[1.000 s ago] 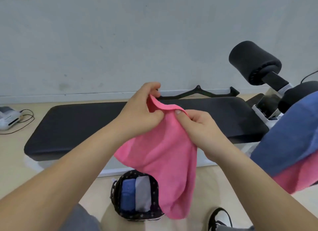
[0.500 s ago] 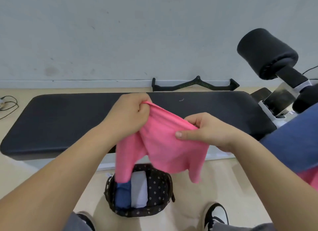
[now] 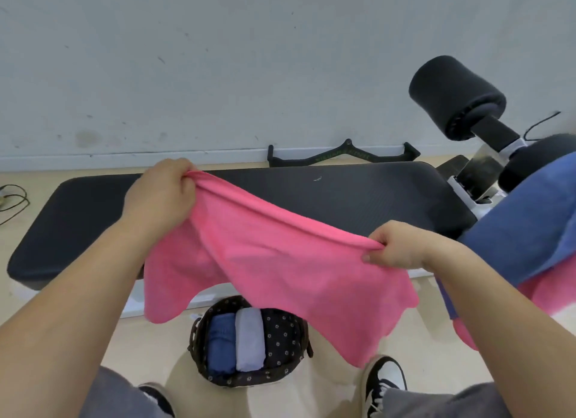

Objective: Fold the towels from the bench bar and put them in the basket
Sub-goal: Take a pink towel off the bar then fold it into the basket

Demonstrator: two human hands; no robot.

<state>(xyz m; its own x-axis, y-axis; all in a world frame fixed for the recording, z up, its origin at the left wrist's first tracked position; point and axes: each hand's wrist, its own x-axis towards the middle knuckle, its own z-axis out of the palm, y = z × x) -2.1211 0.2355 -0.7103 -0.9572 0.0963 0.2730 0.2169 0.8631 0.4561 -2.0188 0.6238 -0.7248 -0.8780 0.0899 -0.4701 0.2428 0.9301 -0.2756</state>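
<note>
Basket (image 3: 282, 336) sits down at the feet, directly under the pink towel (image 3: 280, 261). The towel's long top edge runs taut left to right between the grips: right grip (image 3: 396, 246) nearer and lower, left grip (image 3: 162, 196) farther and higher, each clenched on one end. The cloth hangs below them, before the desk (image 3: 343, 196). Next fold likely brings those ends together.

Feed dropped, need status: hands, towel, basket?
Left hand, right hand grip pink towel top edge, spread unfolded. Basket beneath holds folded blue towel, folded grey towel. Nothing between towel and basket.
</note>
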